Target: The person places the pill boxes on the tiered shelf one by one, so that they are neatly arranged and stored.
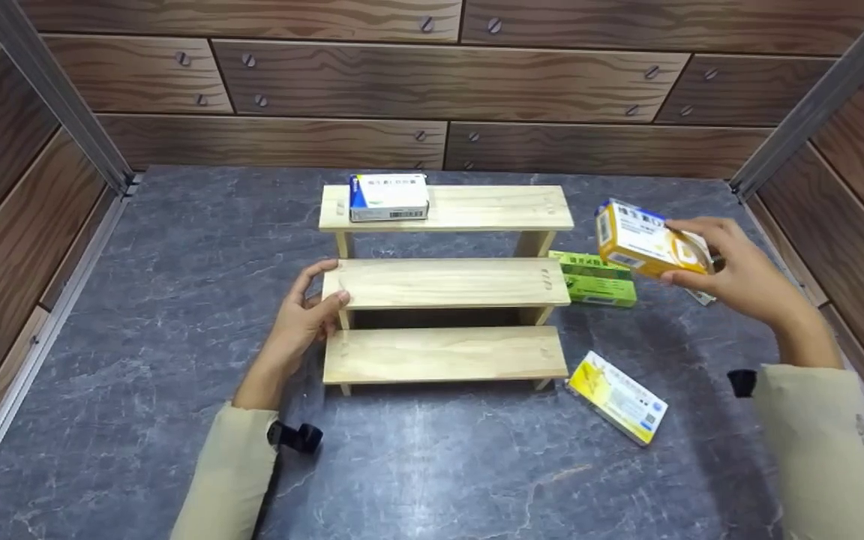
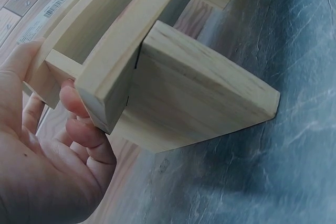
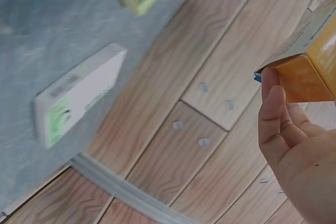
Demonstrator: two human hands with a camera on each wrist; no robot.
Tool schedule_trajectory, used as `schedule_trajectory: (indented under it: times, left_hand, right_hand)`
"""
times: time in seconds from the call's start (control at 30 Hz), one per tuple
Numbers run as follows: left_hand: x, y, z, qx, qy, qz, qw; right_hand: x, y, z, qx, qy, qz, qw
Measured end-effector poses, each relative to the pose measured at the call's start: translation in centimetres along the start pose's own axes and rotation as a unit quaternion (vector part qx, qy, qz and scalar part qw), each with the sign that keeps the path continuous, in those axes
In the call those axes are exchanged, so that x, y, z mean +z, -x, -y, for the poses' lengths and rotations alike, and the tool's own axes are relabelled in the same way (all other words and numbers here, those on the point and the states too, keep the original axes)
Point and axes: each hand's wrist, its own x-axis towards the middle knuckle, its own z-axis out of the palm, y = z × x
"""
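Observation:
My left hand grips the left end of the middle step of a three-step wooden shelf, thumb on top; in the left wrist view its fingers curl around the board's end. My right hand holds an orange and white medicine box by its right end, raised to the right of the shelf. On the top step, at the left, lies a white and blue medicine box. Beside the shelf's right side is a green box, partly hidden behind the middle step.
A yellow and white box lies on the dark marbled table, right of the bottom step. Another white and green box shows in the right wrist view, mostly hidden under the right hand in the head view. Wood-patterned walls enclose the table.

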Motion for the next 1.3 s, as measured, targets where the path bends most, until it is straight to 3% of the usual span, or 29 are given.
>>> schedule_trajectory:
  times: [0.17, 0.47, 1.3]
  left_hand:
    - [-0.1, 0.0, 0.0, -0.001, -0.004, -0.002, 1.0]
    - [0.5, 0.0, 0.1, -0.001, 0.005, -0.003, 1.0]
    - [0.1, 0.0, 0.0, -0.001, -0.01, -0.003, 0.9999]
  right_hand:
    - [-0.9, -1.7, 2.7, -0.019, 0.002, -0.018, 0.9996]
    - [-1.4, -3.4, 5.5, -0.023, 0.015, -0.014, 0.9995]
    - [2.5, -8.1, 11.6, -0.069, 0.027, 0.038, 0.9965]
